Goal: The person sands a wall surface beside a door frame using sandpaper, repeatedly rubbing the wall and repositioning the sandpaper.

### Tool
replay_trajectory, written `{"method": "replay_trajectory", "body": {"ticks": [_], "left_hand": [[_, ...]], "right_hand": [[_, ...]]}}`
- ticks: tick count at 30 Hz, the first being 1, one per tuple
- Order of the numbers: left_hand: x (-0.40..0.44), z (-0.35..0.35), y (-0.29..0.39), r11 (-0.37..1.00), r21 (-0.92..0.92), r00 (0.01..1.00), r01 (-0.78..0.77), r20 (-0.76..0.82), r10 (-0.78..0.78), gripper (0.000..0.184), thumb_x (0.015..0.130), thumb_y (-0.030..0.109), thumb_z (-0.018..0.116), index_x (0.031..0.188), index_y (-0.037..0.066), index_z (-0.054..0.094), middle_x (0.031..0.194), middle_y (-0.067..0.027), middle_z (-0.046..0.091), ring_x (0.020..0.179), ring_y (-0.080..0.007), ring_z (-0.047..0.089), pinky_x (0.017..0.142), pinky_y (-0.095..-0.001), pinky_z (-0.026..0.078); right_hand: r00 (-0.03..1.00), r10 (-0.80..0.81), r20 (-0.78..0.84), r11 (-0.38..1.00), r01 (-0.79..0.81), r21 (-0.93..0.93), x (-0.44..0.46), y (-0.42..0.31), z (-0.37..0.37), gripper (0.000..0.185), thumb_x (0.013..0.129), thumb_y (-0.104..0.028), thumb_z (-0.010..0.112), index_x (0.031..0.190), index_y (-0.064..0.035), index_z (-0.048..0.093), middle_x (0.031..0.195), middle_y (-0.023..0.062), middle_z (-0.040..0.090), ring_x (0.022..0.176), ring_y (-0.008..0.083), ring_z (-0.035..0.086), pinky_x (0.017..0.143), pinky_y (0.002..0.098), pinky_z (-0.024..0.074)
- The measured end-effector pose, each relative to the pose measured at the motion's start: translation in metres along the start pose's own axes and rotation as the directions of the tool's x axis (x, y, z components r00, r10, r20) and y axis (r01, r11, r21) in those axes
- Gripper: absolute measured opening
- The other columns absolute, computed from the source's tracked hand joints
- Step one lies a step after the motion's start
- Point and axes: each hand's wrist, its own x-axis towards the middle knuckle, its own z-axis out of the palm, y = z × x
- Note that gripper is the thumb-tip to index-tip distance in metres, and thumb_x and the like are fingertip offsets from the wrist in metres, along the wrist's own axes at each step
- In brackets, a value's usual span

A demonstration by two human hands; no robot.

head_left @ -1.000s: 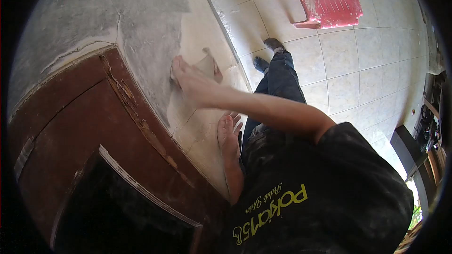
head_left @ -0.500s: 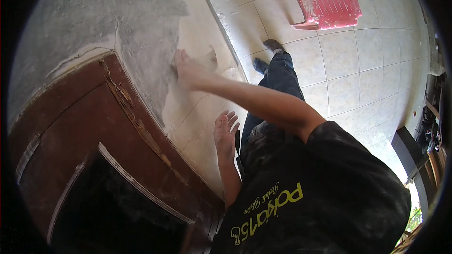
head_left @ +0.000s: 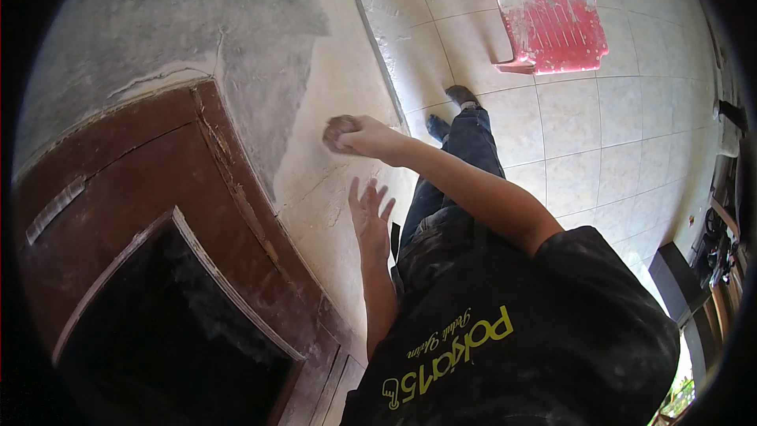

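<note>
My right hand (head_left: 367, 140) reaches across to the plastered wall (head_left: 311, 181), its fingers closed on a small brown pad (head_left: 341, 133). The pad is blurred, and whether it presses on the wall cannot be told. Lower down, my left hand (head_left: 369, 213) is raised beside the pale part of the wall with its fingers spread and nothing in it. Grey, smooth-looking plaster (head_left: 260, 47) covers the upper left of the wall, next to the pale patch. A thin crack runs across the pale part.
A brown wooden frame (head_left: 142, 166) with splintered edges and a dark panel (head_left: 173, 323) fills the lower left. On the tiled floor (head_left: 568, 126) stands a red plastic chair (head_left: 552, 28) with white smears. Dark boards and assorted items line the far right.
My right hand has moved away from the grey plaster toward the right, and the brown pad now shows in it. My left hand has risen slightly, its fingers more spread. The view has shifted slightly.
</note>
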Motion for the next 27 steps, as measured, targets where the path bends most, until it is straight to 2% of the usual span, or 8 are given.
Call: {"method": "replay_trajectory", "body": {"ticks": [5, 7, 8, 12, 17, 20, 23, 27], "left_hand": [[0.017, 0.011, 0.005, 0.979, 0.14, 0.986, -0.148, -0.057, 0.157, 0.064, 0.095, 0.03, 0.059, 0.141, 0.0, 0.025, 0.137, -0.0217, 0.042, 0.125, -0.0288, 0.045, 0.103, -0.0409, 0.042], [0.021, 0.012, 0.004, 0.981, 0.143, 0.99, -0.134, -0.029, 0.14, 0.047, 0.095, 0.028, 0.06, 0.125, -0.001, 0.039, 0.123, -0.0168, 0.052, 0.115, -0.0231, 0.052, 0.101, -0.0371, 0.043], [0.021, 0.012, 0.003, 0.989, 0.098, 0.994, -0.108, -0.025, 0.111, 0.041, 0.095, 0.027, 0.061, 0.12, 0.0, 0.043, 0.119, -0.0152, 0.054, 0.112, -0.0217, 0.054, 0.099, -0.0358, 0.044], [0.021, 0.013, 0.006, 0.992, 0.023, 0.991, -0.123, -0.058, 0.124, 0.027, 0.094, 0.024, 0.062, 0.106, 0.003, 0.05, 0.108, -0.0098, 0.059, 0.099, -0.0158, 0.058, 0.09, -0.0304, 0.046], [0.039, 0.025, 0.01, 0.932, -0.002, 0.905, -0.364, -0.239, 0.353, 0.026, 0.095, 0.024, 0.061, 0.107, 0.002, 0.054, 0.099, -0.0058, 0.062, 0.09, -0.0107, 0.057, 0.08, -0.026, 0.046], [0.056, 0.04, 0.021, 0.898, -0.141, 0.881, -0.418, -0.304, 0.362, 0.033, 0.096, 0.028, 0.059, 0.112, -0.001, 0.056, 0.101, -0.0052, 0.062, 0.09, -0.0112, 0.057, 0.081, -0.0256, 0.046], [0.088, 0.05, 0.038, 0.759, -0.572, 0.914, -0.312, -0.398, 0.076, 0.031, 0.095, 0.03, 0.06, 0.114, 0.006, 0.056, 0.108, -0.0059, 0.06, 0.1, -0.0168, 0.057, 0.087, -0.0323, 0.048], [0.112, 0.052, 0.062, 0.496, -0.786, 0.918, -0.369, -0.39, 0.064, 0.028, 0.099, 0.016, 0.05, 0.119, -0.003, 0.049, 0.116, -0.0155, 0.057, 0.108, -0.0256, 0.058, 0.099, -0.0389, 0.048]], "right_hand": [[0.963, 0.241, 0.122, 0.913, -0.267, 0.308, -0.053, 0.017, -0.019, 0.036, 0.082, -0.003, 0.06, 0.117, 0.0016, 0.057, 0.108, 0.0089, 0.063, 0.097, 0.018, 0.063, 0.087, 0.027, 0.0526], [0.947, 0.283, 0.152, 0.874, -0.32, 0.365, -0.063, 0.027, -0.026, 0.033, 0.082, -0.001, 0.062, 0.115, -0.0001, 0.058, 0.107, 0.0089, 0.063, 0.095, 0.0168, 0.064, 0.084, 0.027, 0.0541], [0.95, 0.283, 0.133, 0.855, -0.313, 0.414, -0.062, 0.037, -0.031, 0.039, 0.083, -0.001, 0.061, 0.121, 0.002, 0.053, 0.113, 0.013, 0.06, 0.099, 0.0229, 0.063, 0.086, 0.0315, 0.0546], [0.962, 0.266, 0.064, 0.861, -0.267, 0.432, -0.071, 0.049, -0.053, 0.037, 0.089, -0.009, 0.061, 0.123, 0.0016, 0.051, 0.113, 0.0133, 0.06, 0.101, 0.0237, 0.063, 0.088, 0.0328, 0.0529], [0.992, 0.113, 0.052, 0.861, -0.124, 0.493, -0.092, 0.062, -0.135, 0.038, 0.095, -0.016, 0.054, 0.13, -0.0006, 0.046, 0.117, 0.012, 0.059, 0.107, 0.024, 0.061, 0.093, 0.0361, 0.0493], [0.903, 0.262, -0.341, 0.956, -0.195, 0.218, -0.11, 0.056, -0.18, 0.04, 0.095, -0.024, 0.055, 0.13, -0.0054, 0.047, 0.115, 0.0119, 0.061, 0.102, 0.0241, 0.061, 0.089, 0.0368, 0.0494], [0.844, 0.238, -0.481, 0.953, -0.298, -0.051, -0.136, 0.075, -0.261, 0.046, 0.092, -0.025, 0.057, 0.131, -0.0033, 0.045, 0.112, 0.0119, 0.062, 0.094, 0.0209, 0.063, 0.082, 0.0327, 0.0508], [0.697, 0.195, -0.69, 0.864, -0.455, -0.216, -0.18, 0.101, -0.354, 0.032, 0.088, -0.021, 0.06, 0.117, -0.0092, 0.057, 0.088, 0.0053, 0.064, 0.07, 0.0143, 0.062, 0.059, 0.0277, 0.0478]]}}
